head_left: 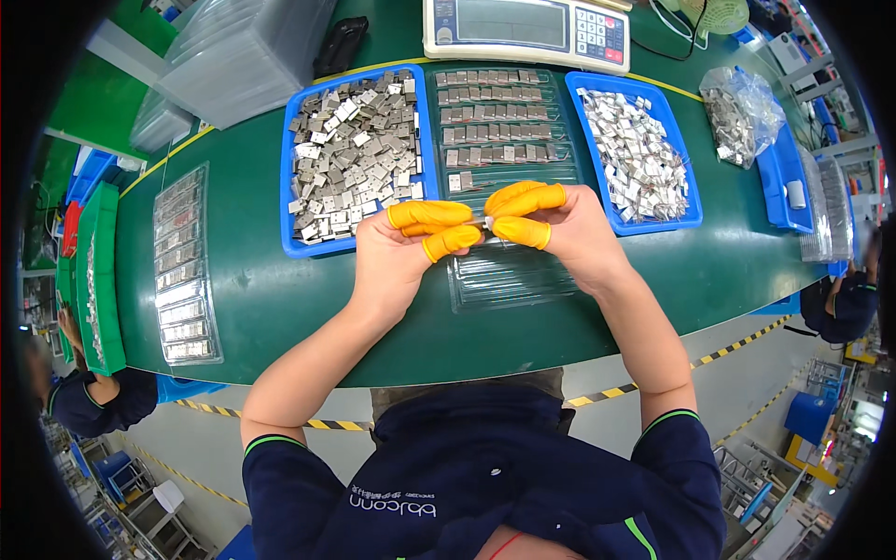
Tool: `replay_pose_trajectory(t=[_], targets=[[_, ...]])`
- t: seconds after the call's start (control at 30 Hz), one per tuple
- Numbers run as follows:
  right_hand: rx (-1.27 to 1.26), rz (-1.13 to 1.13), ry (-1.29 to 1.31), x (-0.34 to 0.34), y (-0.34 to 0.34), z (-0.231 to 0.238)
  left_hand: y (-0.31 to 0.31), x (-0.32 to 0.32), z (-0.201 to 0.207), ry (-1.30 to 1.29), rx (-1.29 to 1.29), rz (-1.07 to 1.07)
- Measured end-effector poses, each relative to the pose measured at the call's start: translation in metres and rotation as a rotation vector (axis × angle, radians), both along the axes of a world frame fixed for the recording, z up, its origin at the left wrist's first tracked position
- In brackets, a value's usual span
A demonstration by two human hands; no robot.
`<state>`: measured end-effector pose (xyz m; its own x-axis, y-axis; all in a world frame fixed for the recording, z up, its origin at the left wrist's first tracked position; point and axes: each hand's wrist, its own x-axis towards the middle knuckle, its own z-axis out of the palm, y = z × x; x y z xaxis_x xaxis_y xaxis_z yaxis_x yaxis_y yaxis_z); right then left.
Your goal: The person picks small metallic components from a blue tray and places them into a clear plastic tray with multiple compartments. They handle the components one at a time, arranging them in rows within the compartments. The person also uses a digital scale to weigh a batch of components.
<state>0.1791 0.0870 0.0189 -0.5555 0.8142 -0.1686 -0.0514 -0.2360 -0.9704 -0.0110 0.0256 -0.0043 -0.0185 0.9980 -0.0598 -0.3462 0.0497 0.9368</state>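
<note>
My left hand point(403, 245) and my right hand point(560, 229) meet fingertip to fingertip over the middle of the table, with yellow finger cots on their fingers. The left fingers pinch a small metal connector point(480, 222), mostly hidden by them. A tiny white part point(488, 223) shows at the right fingertips, against the connector's end. Under and beyond my hands lies a clear plastic tray point(504, 283). Its far rows hold metal connectors point(495, 114); a few lie in the row just beyond my fingers, and the near slots are bare.
Left of the tray, a blue bin point(288, 177) is heaped with metal connectors. On its right, another blue bin point(694, 201) holds white parts. A filled clear tray point(185, 271) lies far left, beside a green bin point(110, 308). A scale point(523, 28) stands behind; co-workers sit at both sides.
</note>
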Motion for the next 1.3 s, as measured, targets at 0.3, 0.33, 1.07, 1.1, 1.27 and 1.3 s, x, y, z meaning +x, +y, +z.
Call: replay_pose_trajectory(t=[0.3,0.33,1.07,1.1,1.27,1.3], targets=[[0.153,-0.005,0.081,-0.007,-0.01,-0.002,0.002,-0.008,0.001,-0.212,-0.016,-0.177],[0.289,-0.038,0.052,-0.009,-0.01,-0.003,0.004,-0.008,-0.001,-0.219,-0.011,-0.167],[1.239,-0.246,-0.689,-0.014,0.021,-0.037,0.024,-0.027,-0.002,0.796,0.315,0.296],[1.2,-0.254,-0.631,-0.013,0.021,-0.033,0.025,-0.026,-0.001,0.818,0.321,0.296],[1.163,-0.534,-0.938,0.033,0.05,0.0,0.035,-0.049,-0.003,1.339,0.289,0.327],[1.103,-0.52,-1.045,0.05,0.06,-0.001,0.038,-0.047,-0.001,1.37,0.28,0.302]])
